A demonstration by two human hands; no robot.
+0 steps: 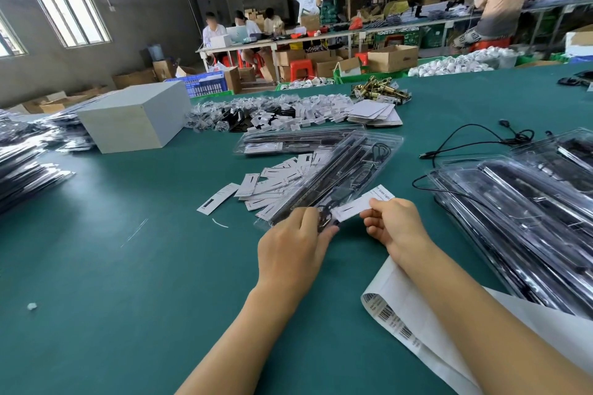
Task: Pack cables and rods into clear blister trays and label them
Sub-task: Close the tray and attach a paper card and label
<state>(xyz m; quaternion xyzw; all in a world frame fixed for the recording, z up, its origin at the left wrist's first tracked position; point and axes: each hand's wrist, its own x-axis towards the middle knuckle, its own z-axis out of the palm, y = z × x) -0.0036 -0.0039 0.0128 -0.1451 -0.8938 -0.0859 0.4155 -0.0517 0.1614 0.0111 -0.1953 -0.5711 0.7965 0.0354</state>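
A white label point(361, 204) is pinched between thumb and fingers of the right hand point(396, 225) and is held over the near end of a clear blister tray point(333, 179). That end of the tray is gripped by the curled fingers of the left hand point(293, 245). The tray, already loaded with black rods and a coiled cable, lies slantwise near the middle of the green tabletop point(128, 282), partly over a scatter of loose labels point(272, 181). A second filled tray point(298, 141) lies just beyond it. A stack of filled trays point(519, 221) is piled toward the right edge, with a barcode sheet point(404, 314) under the right forearm. The labelling step appears to be in hand; next, the label would need to be squared up and pressed flat while the tray is held steady.
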